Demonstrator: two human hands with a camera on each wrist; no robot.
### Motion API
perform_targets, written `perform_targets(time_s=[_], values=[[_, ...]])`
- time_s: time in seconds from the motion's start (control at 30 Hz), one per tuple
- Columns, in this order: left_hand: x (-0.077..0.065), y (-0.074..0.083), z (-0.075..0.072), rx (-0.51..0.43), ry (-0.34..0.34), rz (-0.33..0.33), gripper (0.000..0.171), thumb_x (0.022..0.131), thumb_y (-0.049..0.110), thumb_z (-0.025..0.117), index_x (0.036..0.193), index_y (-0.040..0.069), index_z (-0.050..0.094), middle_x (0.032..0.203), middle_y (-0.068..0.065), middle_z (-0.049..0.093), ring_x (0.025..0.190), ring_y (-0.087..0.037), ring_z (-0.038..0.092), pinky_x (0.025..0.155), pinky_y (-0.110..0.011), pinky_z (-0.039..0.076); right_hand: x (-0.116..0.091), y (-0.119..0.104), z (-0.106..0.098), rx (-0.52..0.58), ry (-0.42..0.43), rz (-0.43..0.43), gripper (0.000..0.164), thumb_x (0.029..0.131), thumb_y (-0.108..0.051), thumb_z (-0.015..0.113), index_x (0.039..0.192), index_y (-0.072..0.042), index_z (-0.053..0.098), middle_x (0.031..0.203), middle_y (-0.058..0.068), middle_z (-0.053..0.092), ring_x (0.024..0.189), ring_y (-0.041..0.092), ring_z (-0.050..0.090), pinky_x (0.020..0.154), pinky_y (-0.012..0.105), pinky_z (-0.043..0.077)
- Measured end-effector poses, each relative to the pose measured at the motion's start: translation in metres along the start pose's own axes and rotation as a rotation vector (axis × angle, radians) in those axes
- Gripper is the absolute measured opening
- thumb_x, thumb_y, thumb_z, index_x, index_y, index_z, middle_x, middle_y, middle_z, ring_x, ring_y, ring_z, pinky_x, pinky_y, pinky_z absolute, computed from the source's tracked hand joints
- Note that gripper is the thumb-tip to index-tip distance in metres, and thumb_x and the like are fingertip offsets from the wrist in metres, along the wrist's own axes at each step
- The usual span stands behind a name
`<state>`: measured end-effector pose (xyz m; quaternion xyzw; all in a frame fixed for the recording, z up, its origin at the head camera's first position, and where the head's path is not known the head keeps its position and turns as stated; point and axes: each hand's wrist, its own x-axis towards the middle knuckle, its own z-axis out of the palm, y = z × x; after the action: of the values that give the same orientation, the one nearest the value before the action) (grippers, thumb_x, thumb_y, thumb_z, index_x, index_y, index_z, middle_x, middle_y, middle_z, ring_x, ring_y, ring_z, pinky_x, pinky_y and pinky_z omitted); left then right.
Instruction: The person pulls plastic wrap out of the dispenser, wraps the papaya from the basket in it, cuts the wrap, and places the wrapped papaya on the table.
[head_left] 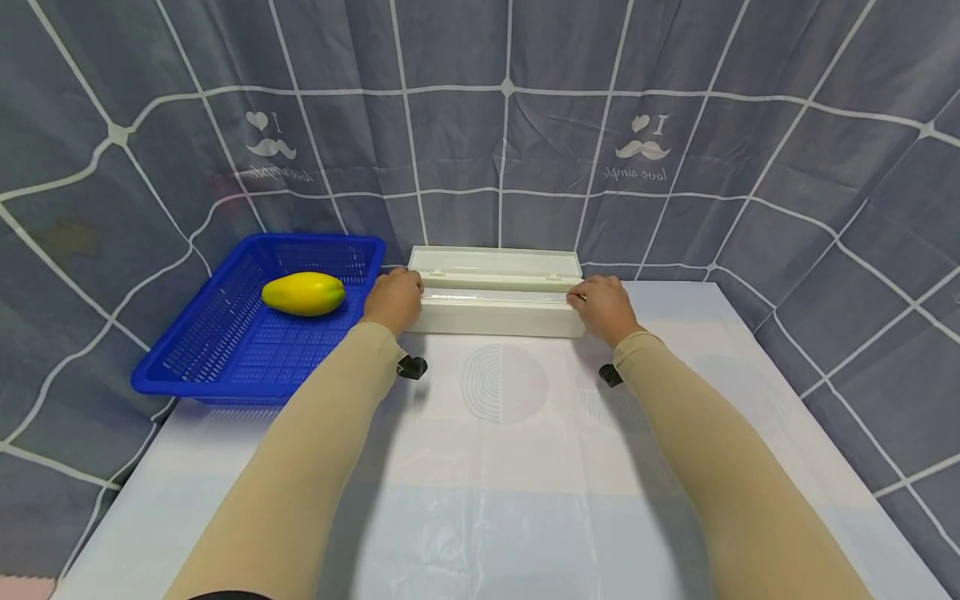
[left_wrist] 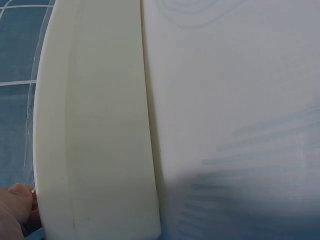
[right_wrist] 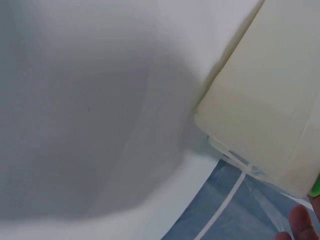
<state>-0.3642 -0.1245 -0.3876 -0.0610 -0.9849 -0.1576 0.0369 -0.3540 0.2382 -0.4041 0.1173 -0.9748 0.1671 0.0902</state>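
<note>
A long white cling film dispenser (head_left: 498, 319) lies across the far part of the table, its lid (head_left: 495, 261) raised at the back. Clear cling film (head_left: 495, 296) stretches along its opening; its edge also shows beside the box in the left wrist view. My left hand (head_left: 393, 300), at the left end, pinches the film between thumb and finger. At the right end my right hand (head_left: 602, 307) pinches the film's other corner, its fingertips partly hidden. A bit of green (right_wrist: 315, 188) shows by the right fingers in the right wrist view.
To the left stands a blue plastic basket (head_left: 262, 358) with a yellow papaya-like fruit (head_left: 303, 294) in it, close to my left forearm. A patterned white cloth (head_left: 510, 467) covers the table. Grey checked curtains (head_left: 465, 142) hang behind and on both sides.
</note>
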Motion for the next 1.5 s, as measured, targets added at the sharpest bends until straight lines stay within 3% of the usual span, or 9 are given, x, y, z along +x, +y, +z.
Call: perform_targets(time_s=[0.3,0.43,0.7,1.03,1.33,1.5], values=[[0.000,0.000,-0.005,-0.029,0.039,0.020,0.024,0.108,0.013,0.050,0.120,0.004,0.069,0.124,-0.018,0.068,0.120,-0.045,0.060,0.107,-0.056,0.049,-0.003,-0.001,-0.002,0.004,0.052,-0.041,0.025,0.107,-0.021,0.061,0.115,-0.004,0.078,0.119,0.018,0.075,0.118,0.038,0.061,0.108,0.050,0.043],[-0.001,-0.001,-0.008,-0.048,0.018,0.031,0.025,0.109,0.012,0.046,0.124,0.004,0.065,0.125,-0.018,0.069,0.116,-0.040,0.065,0.103,-0.054,0.052,-0.004,0.000,-0.002,0.000,0.080,-0.046,0.025,0.107,-0.021,0.061,0.115,-0.004,0.078,0.121,0.017,0.074,0.116,0.039,0.060,0.105,0.053,0.045],[-0.003,-0.001,-0.014,-0.190,-0.018,-0.003,0.022,0.113,0.018,0.039,0.119,0.007,0.057,0.108,-0.015,0.066,0.094,-0.033,0.059,0.089,-0.049,0.050,-0.003,0.001,-0.004,0.006,0.108,-0.032,0.026,0.109,-0.022,0.059,0.119,-0.005,0.076,0.119,0.017,0.076,0.115,0.042,0.063,0.102,0.059,0.045],[0.000,-0.006,-0.018,-0.357,-0.032,-0.008,0.029,0.115,0.022,0.037,0.120,0.004,0.059,0.111,-0.014,0.069,0.099,-0.030,0.063,0.089,-0.045,0.054,-0.002,-0.003,-0.011,0.091,0.114,0.001,0.029,0.110,-0.021,0.057,0.120,0.000,0.073,0.101,0.018,0.078,0.110,0.042,0.063,0.109,0.060,0.041],[-0.006,-0.006,-0.026,-0.360,-0.073,0.006,0.022,0.108,0.025,0.058,0.118,0.005,0.060,0.112,-0.014,0.066,0.098,-0.029,0.059,0.090,-0.041,0.053,-0.005,-0.007,-0.020,0.207,0.066,0.057,0.031,0.111,-0.020,0.054,0.124,0.002,0.071,0.110,0.021,0.077,0.097,0.035,0.071,0.088,0.050,0.055],[-0.007,-0.005,-0.027,-0.343,-0.043,0.010,0.016,0.110,0.018,0.054,0.117,0.006,0.062,0.110,-0.014,0.069,0.097,-0.030,0.060,0.090,-0.042,0.054,-0.006,-0.007,-0.022,0.247,0.041,0.075,0.032,0.111,-0.022,0.053,0.125,0.000,0.071,0.114,0.019,0.076,0.100,0.033,0.070,0.089,0.049,0.054]])
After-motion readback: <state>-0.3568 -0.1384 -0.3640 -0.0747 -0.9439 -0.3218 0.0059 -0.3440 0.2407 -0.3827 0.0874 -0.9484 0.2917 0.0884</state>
